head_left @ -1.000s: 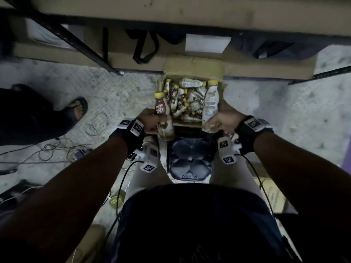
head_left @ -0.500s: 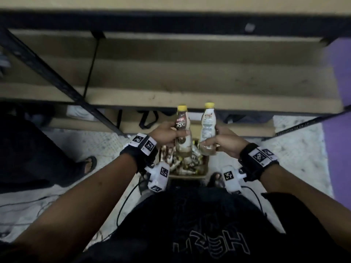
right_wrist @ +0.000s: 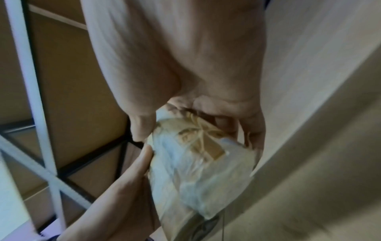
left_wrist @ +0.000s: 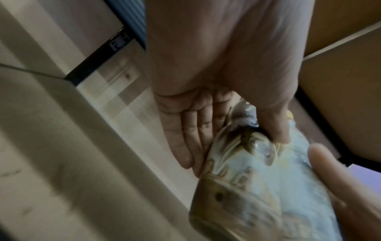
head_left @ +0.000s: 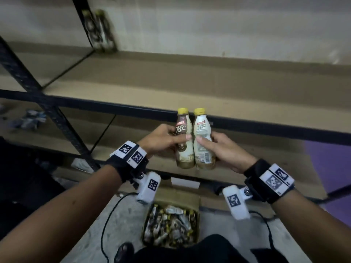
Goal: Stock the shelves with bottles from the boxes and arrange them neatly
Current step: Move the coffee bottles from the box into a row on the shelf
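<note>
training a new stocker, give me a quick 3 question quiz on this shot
1. True or false: the left hand and the right hand each hold one bottle.
2. Which bottle has the brown label? A) the left bottle B) the right bottle C) neither
3. Fill in: the box of bottles stands on the ____.

Key
1. True; each grip is round the bottle's middle, caps up, the two bottles side by side in front of the shelf.
2. A
3. floor, below the hands.
</note>
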A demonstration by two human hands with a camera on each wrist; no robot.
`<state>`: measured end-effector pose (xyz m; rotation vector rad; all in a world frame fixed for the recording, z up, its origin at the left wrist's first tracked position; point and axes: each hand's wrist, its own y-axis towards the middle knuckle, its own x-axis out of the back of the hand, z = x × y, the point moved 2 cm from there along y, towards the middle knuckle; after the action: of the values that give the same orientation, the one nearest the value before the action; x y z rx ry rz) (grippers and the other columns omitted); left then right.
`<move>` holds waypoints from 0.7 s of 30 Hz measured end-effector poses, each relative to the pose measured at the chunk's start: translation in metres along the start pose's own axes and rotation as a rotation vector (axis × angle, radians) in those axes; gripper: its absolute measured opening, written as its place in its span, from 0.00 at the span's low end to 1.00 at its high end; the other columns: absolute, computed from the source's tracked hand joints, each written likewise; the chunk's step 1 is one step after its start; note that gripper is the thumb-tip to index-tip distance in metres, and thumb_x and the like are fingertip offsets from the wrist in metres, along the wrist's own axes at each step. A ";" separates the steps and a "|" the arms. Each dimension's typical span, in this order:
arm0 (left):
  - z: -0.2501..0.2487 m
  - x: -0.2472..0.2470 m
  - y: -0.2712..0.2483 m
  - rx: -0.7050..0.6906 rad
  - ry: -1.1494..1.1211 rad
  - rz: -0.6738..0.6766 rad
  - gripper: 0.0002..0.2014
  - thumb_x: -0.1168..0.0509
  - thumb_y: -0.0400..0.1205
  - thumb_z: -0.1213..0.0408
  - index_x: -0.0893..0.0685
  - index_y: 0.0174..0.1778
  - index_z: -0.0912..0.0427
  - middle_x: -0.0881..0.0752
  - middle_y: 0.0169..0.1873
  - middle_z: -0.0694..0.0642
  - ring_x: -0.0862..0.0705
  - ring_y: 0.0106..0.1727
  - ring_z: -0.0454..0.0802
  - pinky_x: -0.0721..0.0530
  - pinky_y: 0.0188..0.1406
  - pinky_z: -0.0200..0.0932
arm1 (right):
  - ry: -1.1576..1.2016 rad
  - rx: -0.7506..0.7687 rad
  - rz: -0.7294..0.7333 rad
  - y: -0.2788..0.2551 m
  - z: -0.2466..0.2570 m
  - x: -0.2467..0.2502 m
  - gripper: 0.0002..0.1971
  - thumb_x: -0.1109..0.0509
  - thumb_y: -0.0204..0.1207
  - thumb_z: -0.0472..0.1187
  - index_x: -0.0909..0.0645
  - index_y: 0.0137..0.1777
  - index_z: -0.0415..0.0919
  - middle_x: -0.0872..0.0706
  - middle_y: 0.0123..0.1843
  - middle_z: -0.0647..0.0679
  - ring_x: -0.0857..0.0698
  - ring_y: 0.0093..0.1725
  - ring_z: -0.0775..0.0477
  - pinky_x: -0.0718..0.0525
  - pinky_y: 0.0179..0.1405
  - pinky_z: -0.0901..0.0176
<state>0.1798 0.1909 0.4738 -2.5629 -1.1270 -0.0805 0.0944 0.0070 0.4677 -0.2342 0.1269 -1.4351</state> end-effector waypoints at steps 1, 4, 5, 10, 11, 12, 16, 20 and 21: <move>-0.013 0.000 0.000 -0.031 0.008 -0.027 0.23 0.25 0.75 0.54 0.14 0.59 0.67 0.09 0.51 0.61 0.09 0.52 0.57 0.13 0.58 0.58 | 0.000 0.031 0.010 0.002 0.012 0.005 0.21 0.31 0.81 0.53 0.21 0.70 0.47 0.09 0.59 0.51 0.09 0.57 0.50 0.10 0.49 0.59; -0.048 0.003 0.000 -0.124 -0.018 -0.130 0.27 0.26 0.72 0.53 0.17 0.64 0.63 0.10 0.53 0.63 0.10 0.52 0.62 0.13 0.55 0.60 | -0.053 0.111 0.042 0.007 0.049 0.015 0.21 0.34 0.83 0.52 0.24 0.73 0.45 0.10 0.62 0.49 0.10 0.59 0.51 0.11 0.57 0.55; -0.057 0.006 -0.001 -0.150 -0.027 -0.158 0.27 0.25 0.72 0.53 0.18 0.65 0.60 0.10 0.52 0.63 0.10 0.52 0.62 0.12 0.53 0.59 | -0.074 0.140 0.060 0.009 0.060 0.017 0.22 0.34 0.84 0.51 0.26 0.75 0.45 0.11 0.63 0.49 0.10 0.60 0.51 0.12 0.59 0.54; -0.089 0.026 -0.003 -0.258 0.002 -0.259 0.21 0.28 0.77 0.54 0.18 0.64 0.55 0.07 0.44 0.58 0.08 0.40 0.53 0.09 0.40 0.48 | -0.125 0.234 0.157 0.026 0.104 0.025 0.20 0.34 0.85 0.48 0.29 0.75 0.48 0.11 0.64 0.53 0.11 0.61 0.54 0.12 0.59 0.56; -0.093 0.032 -0.002 -0.274 0.004 -0.282 0.21 0.28 0.77 0.54 0.18 0.64 0.56 0.07 0.43 0.58 0.08 0.40 0.53 0.09 0.38 0.48 | -0.120 0.239 0.173 0.032 0.110 0.025 0.18 0.34 0.85 0.48 0.28 0.73 0.50 0.11 0.62 0.54 0.11 0.60 0.55 0.12 0.56 0.59; -0.095 0.038 0.000 -0.289 0.005 -0.295 0.21 0.29 0.77 0.55 0.19 0.65 0.57 0.07 0.44 0.59 0.08 0.41 0.54 0.09 0.38 0.48 | -0.113 0.243 0.185 0.038 0.116 0.024 0.17 0.34 0.85 0.47 0.28 0.72 0.51 0.11 0.62 0.55 0.11 0.60 0.55 0.12 0.55 0.60; -0.105 0.072 0.014 -0.322 0.020 -0.327 0.20 0.29 0.79 0.57 0.18 0.66 0.57 0.08 0.46 0.60 0.08 0.43 0.57 0.11 0.35 0.46 | -0.160 0.265 0.157 0.070 0.137 0.016 0.20 0.33 0.84 0.49 0.27 0.74 0.47 0.11 0.61 0.53 0.10 0.57 0.57 0.11 0.52 0.64; -0.112 0.126 0.037 -0.340 0.064 -0.359 0.18 0.25 0.76 0.57 0.14 0.61 0.57 0.08 0.46 0.58 0.08 0.45 0.53 0.11 0.38 0.43 | -0.182 0.272 0.097 0.118 0.158 0.002 0.19 0.32 0.84 0.47 0.24 0.72 0.43 0.10 0.60 0.51 0.10 0.56 0.56 0.12 0.48 0.66; -0.114 0.142 0.044 -0.343 0.083 -0.369 0.19 0.24 0.75 0.57 0.14 0.59 0.58 0.08 0.46 0.56 0.08 0.45 0.52 0.11 0.38 0.42 | -0.190 0.272 0.090 0.133 0.163 -0.002 0.17 0.32 0.84 0.46 0.22 0.70 0.44 0.10 0.60 0.50 0.10 0.57 0.55 0.12 0.51 0.64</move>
<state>0.3185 0.2255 0.5951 -2.5646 -1.6629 -0.5039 0.2594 0.0386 0.5947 -0.1376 -0.2103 -1.3169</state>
